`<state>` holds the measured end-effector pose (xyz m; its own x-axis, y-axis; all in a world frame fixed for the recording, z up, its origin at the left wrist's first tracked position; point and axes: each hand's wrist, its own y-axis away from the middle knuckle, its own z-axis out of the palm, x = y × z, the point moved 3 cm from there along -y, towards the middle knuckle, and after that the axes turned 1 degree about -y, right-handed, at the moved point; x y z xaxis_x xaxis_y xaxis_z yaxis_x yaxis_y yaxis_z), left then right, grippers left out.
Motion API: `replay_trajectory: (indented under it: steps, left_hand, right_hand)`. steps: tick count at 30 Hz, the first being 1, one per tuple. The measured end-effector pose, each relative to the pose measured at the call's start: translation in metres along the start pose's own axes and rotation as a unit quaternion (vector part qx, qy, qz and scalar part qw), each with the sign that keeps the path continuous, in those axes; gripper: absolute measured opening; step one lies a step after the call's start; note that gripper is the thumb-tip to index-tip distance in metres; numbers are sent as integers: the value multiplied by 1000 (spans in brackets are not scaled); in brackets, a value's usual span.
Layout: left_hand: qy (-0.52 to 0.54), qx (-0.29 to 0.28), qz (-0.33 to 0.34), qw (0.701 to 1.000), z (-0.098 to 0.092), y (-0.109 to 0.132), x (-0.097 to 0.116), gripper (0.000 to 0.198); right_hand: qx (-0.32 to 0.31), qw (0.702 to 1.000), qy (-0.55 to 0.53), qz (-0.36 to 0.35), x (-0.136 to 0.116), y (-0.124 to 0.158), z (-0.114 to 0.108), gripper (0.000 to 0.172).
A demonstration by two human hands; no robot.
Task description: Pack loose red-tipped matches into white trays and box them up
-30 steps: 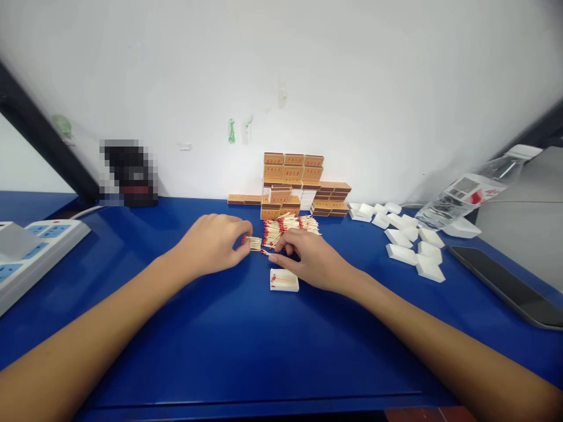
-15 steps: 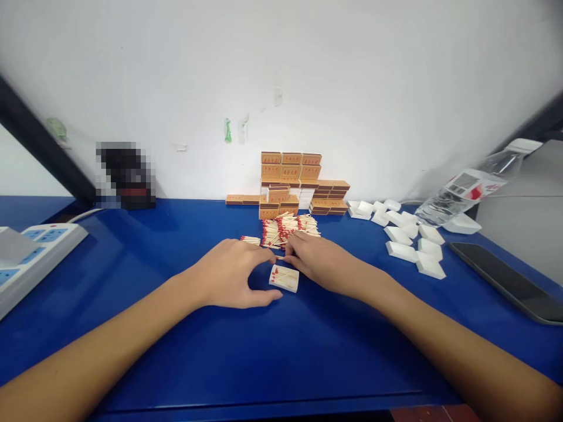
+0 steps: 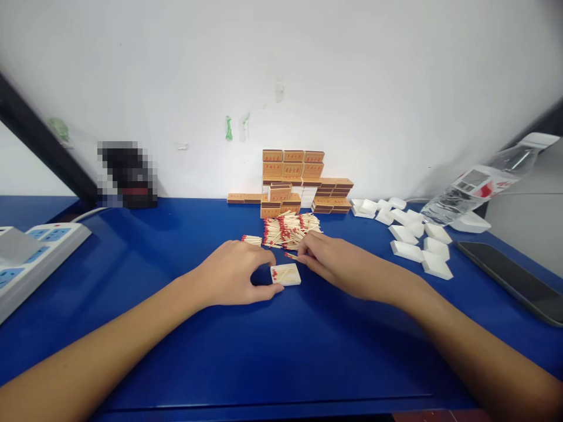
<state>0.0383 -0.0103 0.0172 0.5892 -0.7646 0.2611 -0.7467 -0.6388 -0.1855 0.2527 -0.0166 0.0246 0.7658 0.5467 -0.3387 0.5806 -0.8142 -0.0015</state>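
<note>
A small white matchbox tray [image 3: 287,274] with a few red-tipped matches in it lies on the blue table [image 3: 220,351]. My left hand [image 3: 237,275] curls round the tray's left end, thumb and forefinger touching it. My right hand [image 3: 334,261] sits just right of the tray, its fingers pinched on a match or two [image 3: 291,255] at the near edge of the loose match pile [image 3: 288,230]. A small separate bunch of matches [image 3: 251,240] lies left of the pile.
Orange matchbox sleeves [image 3: 294,181] are stacked against the wall. Several empty white trays [image 3: 416,237] lie at the right, near a tipped plastic bottle [image 3: 479,187] and a dark phone [image 3: 514,281]. A power strip [image 3: 30,252] sits at the left edge.
My left hand left the small bunch of matches and came back to grip the tray. My right hand moved from the pile's near edge to the tray's right side with matches.
</note>
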Motion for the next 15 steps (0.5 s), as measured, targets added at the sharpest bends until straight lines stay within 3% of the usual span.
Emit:
replay_trajectory:
  steps: [4,10,15]
  left_hand:
    - [-9,8,-7,1000,0,0,-1,28]
    - [-8,-8,-14,1000,0,1,-4,30]
    - [-24,-14,-17,999,-6,0,-2,32]
  right_hand:
    - [-2,996,-74,-43,-16,6,-1,19]
    - [-22,999,18,-41,-24,0,15,16]
    - [20,996,14,-80,-21,0,13,16]
